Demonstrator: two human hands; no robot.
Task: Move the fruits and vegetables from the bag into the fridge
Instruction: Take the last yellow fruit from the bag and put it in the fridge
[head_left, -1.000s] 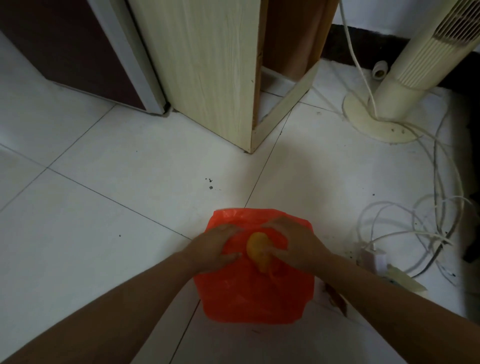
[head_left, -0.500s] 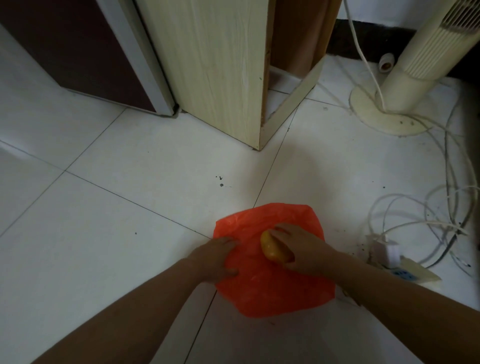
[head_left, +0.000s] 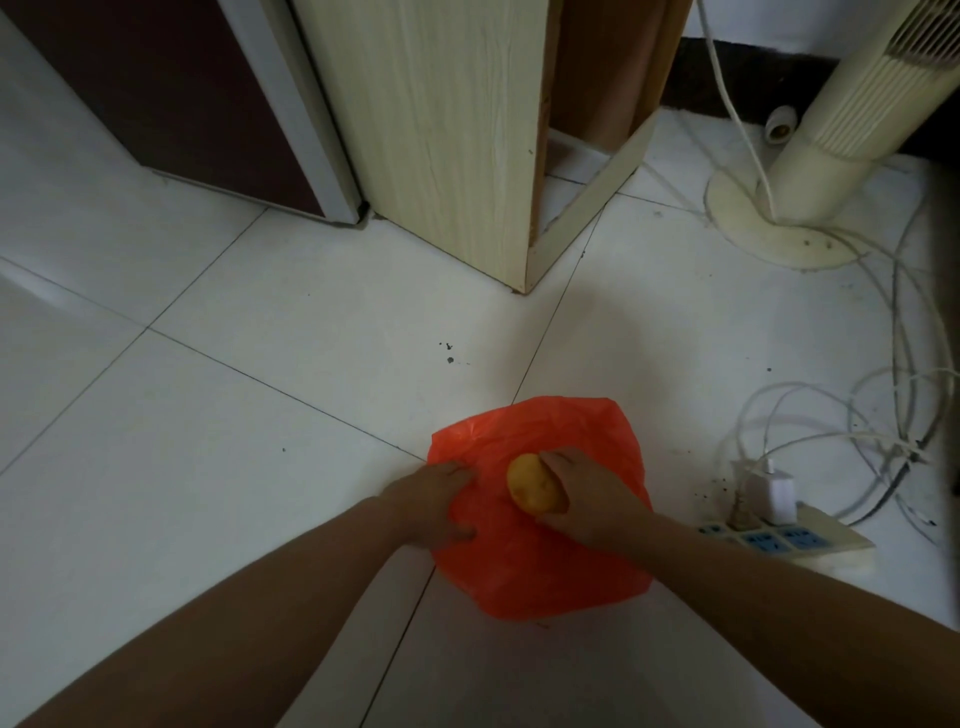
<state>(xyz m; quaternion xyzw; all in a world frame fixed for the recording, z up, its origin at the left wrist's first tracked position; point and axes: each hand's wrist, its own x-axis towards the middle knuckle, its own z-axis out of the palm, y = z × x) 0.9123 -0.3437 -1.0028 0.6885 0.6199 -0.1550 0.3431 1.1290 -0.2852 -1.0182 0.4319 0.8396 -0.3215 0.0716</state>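
Ahead of me a pale wooden cabinet (head_left: 441, 130) stands beside the dark fridge door (head_left: 171, 88); a fan base (head_left: 774, 228), loose cables (head_left: 841, 415) and a power strip (head_left: 784, 535) crowd the floor to my right. Compared with half a second ago, my view sits slightly higher. My left hand (head_left: 431, 501) pinches the orange bag (head_left: 545, 571) at its edge; my right hand (head_left: 592, 499) is closed around a smooth yellow-orange fruit (head_left: 532, 486) just above the bag.

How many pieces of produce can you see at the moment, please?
1: a round yellow-orange fruit held in the right hand over the orange plastic bag. More may be hidden inside the bag.
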